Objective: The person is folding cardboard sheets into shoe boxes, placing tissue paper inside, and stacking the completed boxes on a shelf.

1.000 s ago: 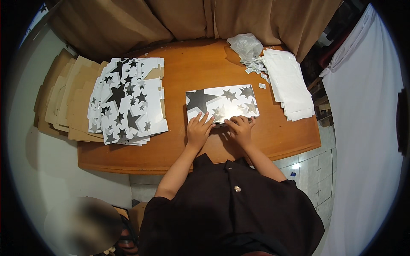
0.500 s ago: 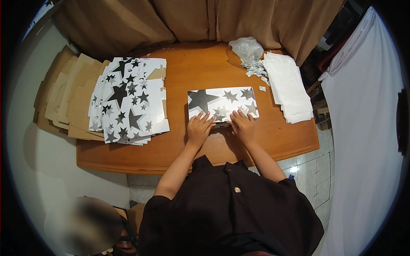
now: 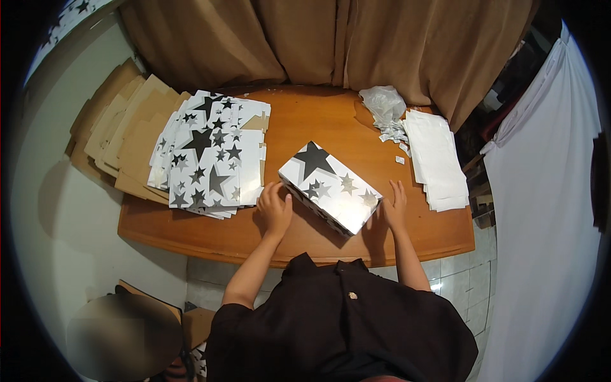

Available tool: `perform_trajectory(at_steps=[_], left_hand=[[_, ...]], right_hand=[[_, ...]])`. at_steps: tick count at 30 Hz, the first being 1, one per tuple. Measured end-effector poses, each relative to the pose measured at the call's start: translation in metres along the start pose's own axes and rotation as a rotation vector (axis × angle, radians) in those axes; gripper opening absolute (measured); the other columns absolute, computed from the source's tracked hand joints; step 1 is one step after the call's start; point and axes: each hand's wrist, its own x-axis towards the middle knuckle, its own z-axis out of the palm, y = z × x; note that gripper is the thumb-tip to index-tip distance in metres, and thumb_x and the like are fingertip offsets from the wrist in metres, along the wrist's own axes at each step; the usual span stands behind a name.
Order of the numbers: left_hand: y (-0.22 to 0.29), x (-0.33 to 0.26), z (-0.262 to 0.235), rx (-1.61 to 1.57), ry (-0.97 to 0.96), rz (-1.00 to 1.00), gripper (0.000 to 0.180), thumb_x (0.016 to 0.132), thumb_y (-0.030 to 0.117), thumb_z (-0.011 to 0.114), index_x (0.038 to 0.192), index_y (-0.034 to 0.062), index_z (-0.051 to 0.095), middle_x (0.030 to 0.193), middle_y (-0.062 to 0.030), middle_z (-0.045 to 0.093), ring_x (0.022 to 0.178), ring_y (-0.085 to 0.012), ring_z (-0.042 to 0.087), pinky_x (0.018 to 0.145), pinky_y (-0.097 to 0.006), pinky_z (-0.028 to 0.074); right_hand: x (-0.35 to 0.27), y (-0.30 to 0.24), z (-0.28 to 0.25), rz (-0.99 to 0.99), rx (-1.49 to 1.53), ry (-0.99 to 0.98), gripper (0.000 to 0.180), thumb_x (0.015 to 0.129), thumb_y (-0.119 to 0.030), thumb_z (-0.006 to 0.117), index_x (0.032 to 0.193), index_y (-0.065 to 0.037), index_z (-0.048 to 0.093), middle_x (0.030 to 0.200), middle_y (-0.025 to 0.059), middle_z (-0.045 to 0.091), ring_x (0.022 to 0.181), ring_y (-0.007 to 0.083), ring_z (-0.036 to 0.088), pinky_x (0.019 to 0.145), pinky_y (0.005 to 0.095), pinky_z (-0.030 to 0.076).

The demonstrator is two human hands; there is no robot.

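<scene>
A silver box printed with black stars lies slanted on the wooden table, its far-left corner pointing away from me. My left hand rests against its near-left side with the fingers curled on the edge. At the box's right end my right hand presses flat against it, fingers up.
A pile of flat star-printed sheets lies at the table's left over brown cardboard blanks. White paper sheets are stacked at the right, with a crumpled clear bag behind them. Brown curtains hang behind the table.
The box has been turned from lying square to me to a slant. My hands have moved apart to its two ends.
</scene>
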Motion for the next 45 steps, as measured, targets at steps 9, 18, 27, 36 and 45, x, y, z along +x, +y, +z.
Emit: perform_trajectory(at_steps=[9, 18, 27, 36, 45], left_hand=[[0.053, -0.099, 0.022, -0.596, -0.374, -0.317, 0.083, 0.089, 0.034, 0.055, 0.143, -0.0028, 0.004, 0.146, -0.0226, 0.020, 0.136, -0.0301, 0.018, 0.110, -0.036, 0.016], [0.124, -0.156, -0.094, -1.091, -0.237, -0.559, 0.070, 0.094, 0.019, 0.042, 0.144, 0.0005, -0.003, 0.152, -0.0114, 0.001, 0.140, -0.0196, 0.001, 0.111, -0.030, 0.004], [0.241, -0.222, -0.259, -0.867, 0.111, -0.250, 0.095, 0.081, 0.011, 0.056, 0.142, 0.0017, -0.016, 0.152, -0.0112, -0.012, 0.139, -0.0204, -0.009, 0.111, -0.033, -0.001], [0.285, -0.268, -0.441, -0.225, 0.390, -0.139, 0.132, 0.057, 0.042, 0.084, 0.144, 0.0017, -0.008, 0.151, -0.0178, -0.002, 0.140, -0.0275, 0.001, 0.111, -0.038, 0.006], [0.308, -0.216, -0.678, 0.802, 0.840, 0.192, 0.090, 0.067, 0.015, 0.080, 0.139, 0.0008, 0.028, 0.135, -0.0200, 0.037, 0.125, -0.0317, 0.039, 0.103, -0.038, 0.034]], right_hand=[[-0.034, 0.019, 0.017, 0.406, 0.568, -0.450, 0.025, 0.088, -0.020, 0.056, 0.098, 0.002, 0.061, 0.081, 0.0103, 0.063, 0.076, 0.0142, 0.058, 0.069, 0.0279, 0.045], [-0.138, -0.043, -0.054, -0.168, 0.718, -0.440, 0.030, 0.083, -0.021, 0.060, 0.098, 0.004, 0.061, 0.089, 0.0135, 0.062, 0.084, 0.0212, 0.058, 0.076, 0.0331, 0.044], [-0.175, -0.177, -0.084, -0.729, 1.326, -0.674, 0.090, 0.078, -0.051, 0.064, 0.144, -0.007, 0.019, 0.144, 0.0278, 0.021, 0.134, 0.0374, 0.025, 0.104, 0.0470, 0.028], [-0.231, -0.373, -0.059, -1.050, 1.681, -0.594, 0.085, 0.081, -0.017, 0.070, 0.139, -0.012, 0.008, 0.133, 0.0171, 0.031, 0.121, 0.0275, 0.040, 0.098, 0.0415, 0.036], [-0.264, -0.677, -0.152, -1.003, 2.125, -0.503, 0.091, 0.077, -0.010, 0.072, 0.139, -0.008, 0.006, 0.136, 0.0202, 0.029, 0.118, 0.0277, 0.041, 0.096, 0.0380, 0.036]])
